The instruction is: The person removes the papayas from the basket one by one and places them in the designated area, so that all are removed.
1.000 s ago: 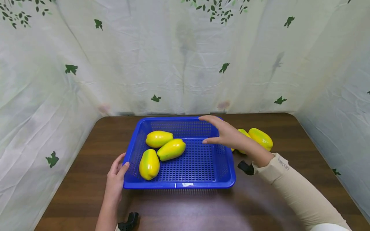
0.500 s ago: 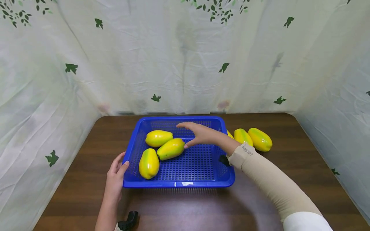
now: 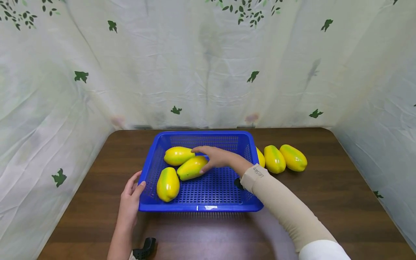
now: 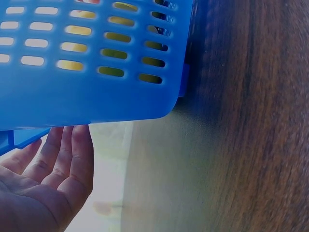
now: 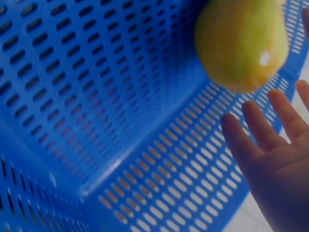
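Note:
Three yellow-green papayas lie in the left half of a blue perforated basket [image 3: 200, 208]: one at the back [image 3: 177, 156], one in the middle [image 3: 190, 169] and one at the front left [image 3: 168, 185]. Over the basket, my right hand [image 3: 217, 157] spreads its thumb and fingers at the right end of the middle papaya; whether it touches is unclear. In the right wrist view the fingers of that hand [image 5: 280, 150] are spread beside a papaya [image 5: 241, 46]. My left hand [image 3: 130, 198] holds the basket's left rim, thumb on top; the left wrist view shows its fingers [image 4: 62, 154] against the basket [image 4: 87, 104].
Right of the basket, three more papayas lie on the brown wooden table [image 3: 331, 202], one [image 3: 261, 157] partly hidden by the basket, the others [image 3: 274, 159] [image 3: 294, 158] beside it. A pale curtain [image 3: 208, 72] with leaf prints surrounds the table's back and sides.
My right hand has moved left and slightly down, from the basket's right side to the middle papaya. The papayas right of the basket show more fully. The left hand and basket have stayed put.

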